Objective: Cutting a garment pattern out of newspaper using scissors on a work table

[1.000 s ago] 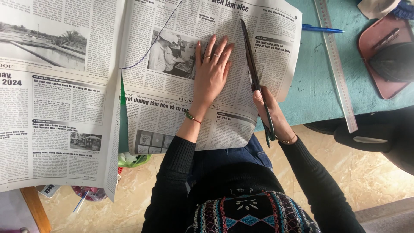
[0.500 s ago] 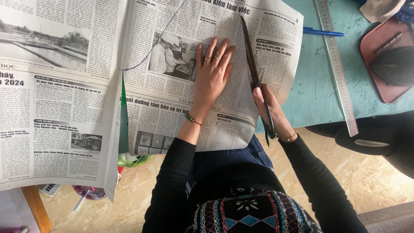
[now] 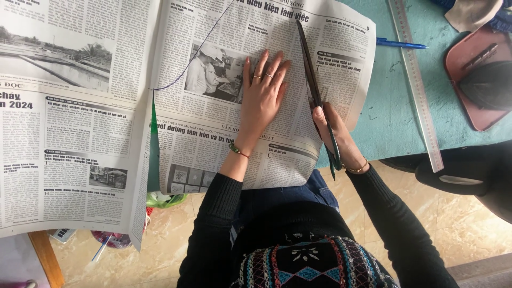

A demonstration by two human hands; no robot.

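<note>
A newspaper (image 3: 202,133) lies spread over a teal table (image 3: 394,122). My left hand (image 3: 262,98) rests flat on the right page, fingers spread, next to a printed photo. My right hand (image 3: 336,136) grips the green handles of long dark scissors (image 3: 312,80). Their blades run up along the page toward its top edge, just right of my left hand. A thin blue drawn line (image 3: 197,53) curves across the page from the fold toward the top.
A long metal ruler (image 3: 416,85) lies on the table right of the newspaper, with a blue pen (image 3: 400,44) beside it. A pink tray (image 3: 469,80) holding dark items sits at the far right. A dark bag (image 3: 464,176) rests below it. Tiled floor lies beneath.
The scissors and my right hand have shifted slightly; my left hand stays flat on the page. Little else differs.
</note>
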